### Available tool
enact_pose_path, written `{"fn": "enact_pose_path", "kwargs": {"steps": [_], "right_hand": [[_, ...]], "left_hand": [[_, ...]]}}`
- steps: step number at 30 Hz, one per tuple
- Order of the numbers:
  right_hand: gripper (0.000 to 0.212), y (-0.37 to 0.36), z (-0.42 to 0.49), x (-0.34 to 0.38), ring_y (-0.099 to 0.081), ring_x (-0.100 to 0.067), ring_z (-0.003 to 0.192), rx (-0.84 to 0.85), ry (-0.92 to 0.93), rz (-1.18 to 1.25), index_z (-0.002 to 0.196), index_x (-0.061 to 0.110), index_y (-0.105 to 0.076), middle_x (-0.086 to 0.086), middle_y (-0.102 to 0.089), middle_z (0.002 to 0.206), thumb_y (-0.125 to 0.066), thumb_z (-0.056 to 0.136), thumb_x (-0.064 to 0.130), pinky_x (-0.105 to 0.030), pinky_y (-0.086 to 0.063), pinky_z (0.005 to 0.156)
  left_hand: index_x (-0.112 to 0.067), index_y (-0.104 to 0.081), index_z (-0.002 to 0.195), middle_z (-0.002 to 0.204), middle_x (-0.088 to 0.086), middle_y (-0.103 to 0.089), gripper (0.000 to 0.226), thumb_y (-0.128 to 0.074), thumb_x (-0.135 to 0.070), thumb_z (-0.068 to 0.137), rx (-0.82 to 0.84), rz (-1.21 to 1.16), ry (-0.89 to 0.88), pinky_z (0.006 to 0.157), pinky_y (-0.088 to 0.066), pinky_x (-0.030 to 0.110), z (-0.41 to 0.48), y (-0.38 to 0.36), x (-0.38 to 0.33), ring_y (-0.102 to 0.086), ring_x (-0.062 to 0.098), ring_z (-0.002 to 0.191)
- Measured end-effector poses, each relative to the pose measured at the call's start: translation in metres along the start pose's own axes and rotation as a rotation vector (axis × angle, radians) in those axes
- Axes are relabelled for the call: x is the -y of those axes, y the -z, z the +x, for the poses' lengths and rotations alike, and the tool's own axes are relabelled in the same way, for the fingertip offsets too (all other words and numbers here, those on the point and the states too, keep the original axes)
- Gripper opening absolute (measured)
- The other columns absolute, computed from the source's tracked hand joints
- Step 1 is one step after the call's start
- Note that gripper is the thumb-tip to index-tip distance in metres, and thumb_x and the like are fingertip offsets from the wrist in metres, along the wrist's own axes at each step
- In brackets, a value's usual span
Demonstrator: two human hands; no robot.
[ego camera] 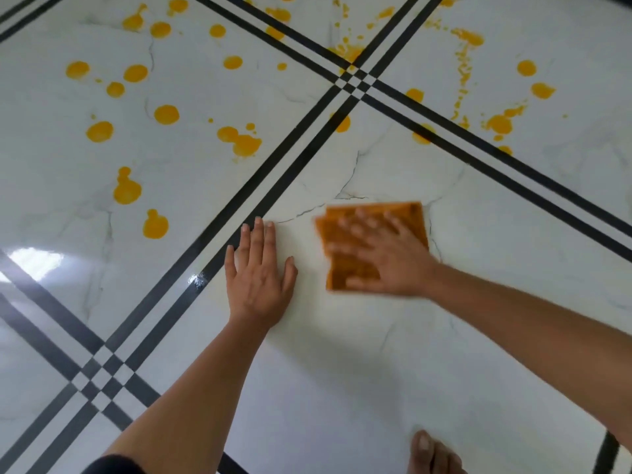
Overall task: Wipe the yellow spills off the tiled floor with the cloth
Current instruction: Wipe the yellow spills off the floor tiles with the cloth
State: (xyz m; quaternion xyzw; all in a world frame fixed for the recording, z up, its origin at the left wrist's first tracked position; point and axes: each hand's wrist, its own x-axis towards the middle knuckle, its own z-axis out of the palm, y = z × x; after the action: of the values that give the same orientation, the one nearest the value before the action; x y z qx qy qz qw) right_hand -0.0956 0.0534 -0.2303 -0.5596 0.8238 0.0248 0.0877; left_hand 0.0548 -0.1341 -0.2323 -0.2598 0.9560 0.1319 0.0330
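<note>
Head view: our right hand (386, 258) presses flat, fingers spread, on the orange cloth (371, 234) over a clean tile, left hand (260, 268) flat beside it; most yellow spills (244, 144) remain beyond.

A bare foot (431, 455), lower right.

The floor (342, 371) is brightly, evenly lit; glare is reflected at nine o'clock; the right hand (390, 265) and cloth (410, 218) are motion-blurred.

An indoor room, likely a home. The glossy white marble-look tiled floor (444, 354) carries black double stripes (239, 198), and a bare foot (431, 453) rests on it.
</note>
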Motion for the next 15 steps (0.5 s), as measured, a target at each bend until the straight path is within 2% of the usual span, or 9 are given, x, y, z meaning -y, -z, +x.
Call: {"fn": "enact_pose_path", "kwargs": {"steps": [2, 3, 4, 7, 8, 9, 11, 12, 15], "right_hand": [[0.071, 0.008, 0.031, -0.017, -0.002, -0.026, 0.146, -0.028, -0.449, 0.1, 0.145, 0.045, -0.009, 0.002, -0.004, 0.159, -0.01, 0.079, 0.072, -0.053, -0.007, 0.113], [0.071, 0.011, 0.043, -0.011, -0.001, -0.027, 0.146, -0.049, -0.604, 0.116, 0.146, 0.043, -0.012, 0.001, -0.005, 0.159, -0.01, 0.081, 0.071, -0.053, -0.006, 0.112], [0.07, 0.013, 0.048, 0.001, -0.001, -0.029, 0.145, -0.062, -0.615, 0.116, 0.146, 0.041, -0.015, -0.001, -0.006, 0.159, -0.012, 0.083, 0.07, -0.054, -0.005, 0.112], [0.066, 0.007, 0.036, 0.023, -0.004, -0.027, 0.145, -0.002, -0.143, 0.062, 0.145, 0.044, -0.017, 0.001, -0.01, 0.158, -0.015, 0.084, 0.069, -0.054, -0.008, 0.111], [0.066, 0.01, 0.036, 0.011, -0.005, -0.025, 0.146, 0.019, -0.085, 0.057, 0.144, 0.045, -0.016, 0.002, -0.01, 0.158, -0.014, 0.083, 0.069, -0.054, -0.01, 0.111], [0.067, 0.011, 0.042, -0.006, -0.004, -0.024, 0.146, 0.024, -0.155, 0.056, 0.145, 0.046, -0.012, 0.003, -0.008, 0.159, -0.012, 0.082, 0.07, -0.055, -0.012, 0.112], [0.067, 0.015, 0.057, -0.031, -0.002, -0.024, 0.146, -0.035, -0.472, 0.098, 0.146, 0.044, -0.009, 0.004, -0.005, 0.159, -0.011, 0.084, 0.07, -0.054, -0.009, 0.114], [0.065, 0.015, 0.064, -0.036, -0.001, -0.025, 0.146, -0.05, -0.569, 0.119, 0.146, 0.043, -0.01, 0.004, -0.005, 0.159, -0.014, 0.087, 0.069, -0.053, -0.007, 0.113], [0.063, 0.019, 0.063, -0.044, -0.002, -0.025, 0.146, -0.066, -0.56, 0.172, 0.147, 0.04, -0.009, 0.003, -0.007, 0.159, -0.02, 0.09, 0.066, -0.052, -0.006, 0.114]], "left_hand": [[-0.017, -0.008, 0.148, 0.157, 0.002, -0.006, 0.072, -0.009, -0.052, 0.085, -0.012, 0.012, 0.015, 0.113, 0.004, 0.037, 0.005, 0.002, 0.003, 0.001, 0.018, 0.144], [-0.017, -0.009, 0.148, 0.157, 0.002, -0.007, 0.073, -0.009, -0.052, 0.085, -0.013, 0.016, 0.017, 0.113, 0.003, 0.038, 0.009, 0.003, 0.003, 0.001, 0.018, 0.144], [-0.017, -0.009, 0.148, 0.157, 0.001, -0.007, 0.073, -0.008, -0.052, 0.084, -0.007, 0.018, 0.016, 0.114, 0.002, 0.038, 0.013, 0.004, 0.003, 0.001, 0.018, 0.144], [-0.018, -0.009, 0.148, 0.157, 0.001, -0.006, 0.076, -0.005, -0.054, 0.082, 0.011, 0.013, -0.004, 0.114, 0.001, 0.038, 0.025, 0.007, 0.002, 0.002, 0.018, 0.144], [-0.018, -0.008, 0.148, 0.157, 0.001, -0.005, 0.076, -0.004, -0.054, 0.081, 0.016, 0.016, -0.023, 0.114, 0.002, 0.037, 0.029, 0.007, 0.0, 0.002, 0.018, 0.144], [-0.018, -0.007, 0.148, 0.157, 0.001, -0.004, 0.076, -0.002, -0.054, 0.081, 0.024, 0.025, -0.041, 0.114, 0.003, 0.037, 0.031, 0.007, -0.002, 0.003, 0.018, 0.144], [-0.018, -0.002, 0.148, 0.157, 0.001, -0.001, 0.076, 0.001, -0.053, 0.081, 0.034, 0.046, -0.077, 0.114, 0.006, 0.036, 0.036, 0.005, -0.009, 0.006, 0.017, 0.144], [-0.018, 0.0, 0.148, 0.157, 0.001, 0.001, 0.076, 0.002, -0.053, 0.081, 0.034, 0.043, -0.083, 0.114, 0.008, 0.035, 0.038, 0.005, -0.013, 0.008, 0.016, 0.143], [-0.017, -0.001, 0.148, 0.157, 0.002, 0.0, 0.074, -0.001, -0.053, 0.083, -0.02, -0.012, -0.092, 0.112, 0.01, 0.034, 0.055, 0.005, -0.039, 0.009, 0.016, 0.143]]}}
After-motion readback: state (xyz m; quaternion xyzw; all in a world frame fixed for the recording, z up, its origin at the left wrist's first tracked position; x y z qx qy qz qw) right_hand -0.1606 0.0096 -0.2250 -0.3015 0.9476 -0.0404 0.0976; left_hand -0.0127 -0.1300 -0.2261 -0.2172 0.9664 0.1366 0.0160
